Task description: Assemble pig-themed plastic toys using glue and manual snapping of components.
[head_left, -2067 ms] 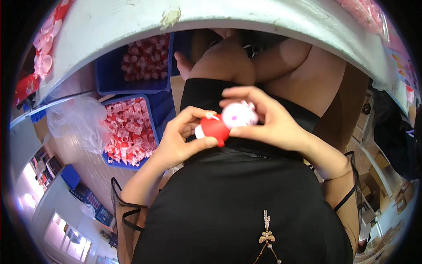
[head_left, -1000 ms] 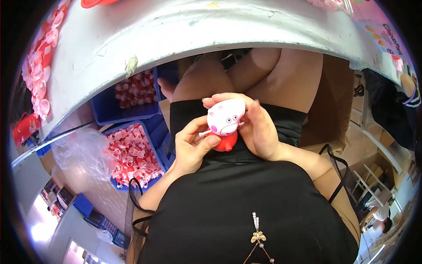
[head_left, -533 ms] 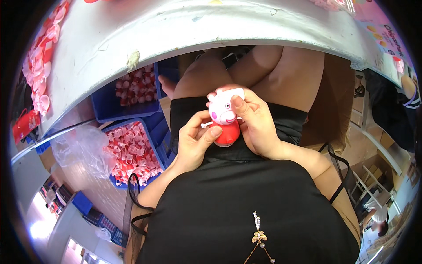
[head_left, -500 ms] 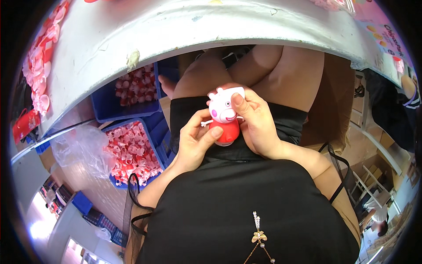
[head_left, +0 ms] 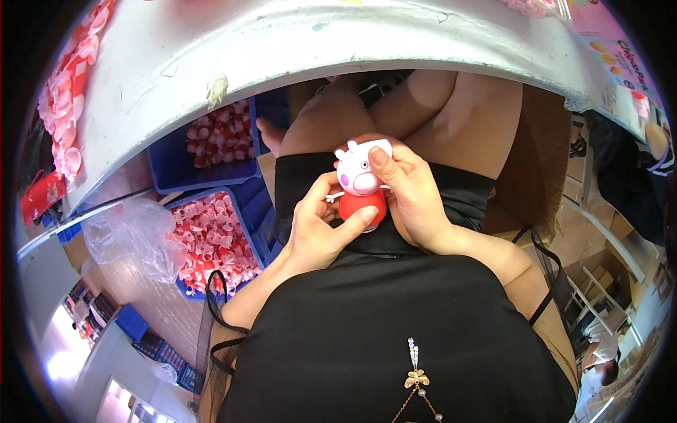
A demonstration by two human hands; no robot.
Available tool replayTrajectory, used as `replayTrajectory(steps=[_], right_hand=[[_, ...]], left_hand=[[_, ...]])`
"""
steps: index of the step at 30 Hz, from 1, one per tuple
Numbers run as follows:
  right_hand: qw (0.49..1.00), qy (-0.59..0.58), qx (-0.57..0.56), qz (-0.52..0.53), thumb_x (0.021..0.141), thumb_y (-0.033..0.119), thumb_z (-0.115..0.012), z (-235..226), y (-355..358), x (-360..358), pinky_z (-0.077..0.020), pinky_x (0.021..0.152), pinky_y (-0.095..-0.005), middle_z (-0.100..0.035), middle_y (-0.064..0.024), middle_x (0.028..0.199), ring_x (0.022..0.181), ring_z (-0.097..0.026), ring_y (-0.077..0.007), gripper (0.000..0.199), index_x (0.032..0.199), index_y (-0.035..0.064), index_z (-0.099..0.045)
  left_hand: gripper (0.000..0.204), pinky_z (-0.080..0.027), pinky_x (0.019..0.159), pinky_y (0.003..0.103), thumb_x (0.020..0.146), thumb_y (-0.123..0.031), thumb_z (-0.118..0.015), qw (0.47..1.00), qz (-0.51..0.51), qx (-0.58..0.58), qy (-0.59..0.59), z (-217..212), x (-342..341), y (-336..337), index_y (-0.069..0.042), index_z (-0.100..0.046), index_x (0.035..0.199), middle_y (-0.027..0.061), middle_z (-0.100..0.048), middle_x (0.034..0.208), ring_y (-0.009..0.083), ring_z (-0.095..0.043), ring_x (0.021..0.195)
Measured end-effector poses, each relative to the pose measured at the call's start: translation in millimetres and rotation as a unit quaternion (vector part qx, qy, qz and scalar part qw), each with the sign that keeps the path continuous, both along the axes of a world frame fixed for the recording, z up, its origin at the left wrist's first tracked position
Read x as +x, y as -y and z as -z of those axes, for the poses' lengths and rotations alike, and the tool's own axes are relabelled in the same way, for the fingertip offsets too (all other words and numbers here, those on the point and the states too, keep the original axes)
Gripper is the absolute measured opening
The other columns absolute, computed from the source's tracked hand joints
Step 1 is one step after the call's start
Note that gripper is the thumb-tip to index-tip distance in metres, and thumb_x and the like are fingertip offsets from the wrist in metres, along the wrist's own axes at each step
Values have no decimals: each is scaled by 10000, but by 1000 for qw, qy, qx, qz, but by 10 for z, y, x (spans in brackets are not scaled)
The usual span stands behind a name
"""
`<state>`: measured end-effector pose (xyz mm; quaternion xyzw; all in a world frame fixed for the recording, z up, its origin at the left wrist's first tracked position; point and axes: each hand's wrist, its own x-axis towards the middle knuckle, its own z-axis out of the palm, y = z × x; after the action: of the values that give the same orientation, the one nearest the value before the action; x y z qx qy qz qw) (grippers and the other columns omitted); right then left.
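A toy pig figure [head_left: 362, 204] with a pink head and a red body is held upright between my two hands over my lap. My left hand [head_left: 319, 220] grips the body from the left, its thumb across the lower front of the red part. My right hand [head_left: 416, 194] is wrapped around the head from the right, thumb pressed on the snout side. The toy's small white arm sticks out beside my left fingers. My right fingers behind the head are mostly hidden.
A white table edge [head_left: 317, 53] curves ahead of me, with pink and red plastic parts [head_left: 67, 106] at its left. Below left stand a blue bin [head_left: 166, 185] of red-and-pink pieces and a blue crate [head_left: 243, 225] of pink parts. A clear plastic bag [head_left: 130, 236] lies beside them.
My left thumb has slid right and slightly down along the red body. The pig's face has shifted, so its painted mouth no longer shows. My right hand stays nearly in place.
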<state>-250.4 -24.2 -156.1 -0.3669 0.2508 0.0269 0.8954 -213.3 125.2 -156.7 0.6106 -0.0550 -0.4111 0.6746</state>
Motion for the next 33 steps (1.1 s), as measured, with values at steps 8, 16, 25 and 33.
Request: replayTrajectory(steps=[8, 16, 25, 33], right_hand=[[993, 92, -45, -51, 917, 146, -600, -119, 38, -12, -464, 871, -257, -623, -58, 1049, 973, -581, -114, 265, 1138, 3, -565], [927, 134, -237, -258, 842, 282, -687, -164, 24, 115, -459, 800, -286, -615, -97, 971, 920, -573, -175, 380, 1104, 20, -599], [876, 102, -358, -308, 758, 325, -761, -128, 114, 2, -451, 896, -337, -523, -121, 1103, 1048, -542, -257, 579, 1232, 89, -527], [800, 215, -471, -303, 747, 184, -749, -5, 168, -64, -491, 884, -371, -546, -145, 1201, 1079, -564, -310, 555, 1241, 77, -519]], left_hand=[[618, -450, 958, 357, 749, -78, -777, 998, 42, -26, -24, -84, 66, -101, -37, -380, 1221, 95, -508, 1185, 177, -535, 1116], [785, -459, 917, 324, 683, -153, -825, 973, 76, 55, 212, -311, 356, -262, -30, -355, 1300, 158, -518, 1256, 219, -551, 1107], [455, -471, 928, 312, 750, 43, -730, 994, 4, -18, 107, -227, 326, -568, -23, -523, 1150, 194, -539, 1259, 190, -571, 1098], [425, -513, 767, 343, 679, -72, -769, 884, 149, 150, 418, -172, 266, -433, 6, -586, 1055, 150, -623, 985, 283, -629, 908]])
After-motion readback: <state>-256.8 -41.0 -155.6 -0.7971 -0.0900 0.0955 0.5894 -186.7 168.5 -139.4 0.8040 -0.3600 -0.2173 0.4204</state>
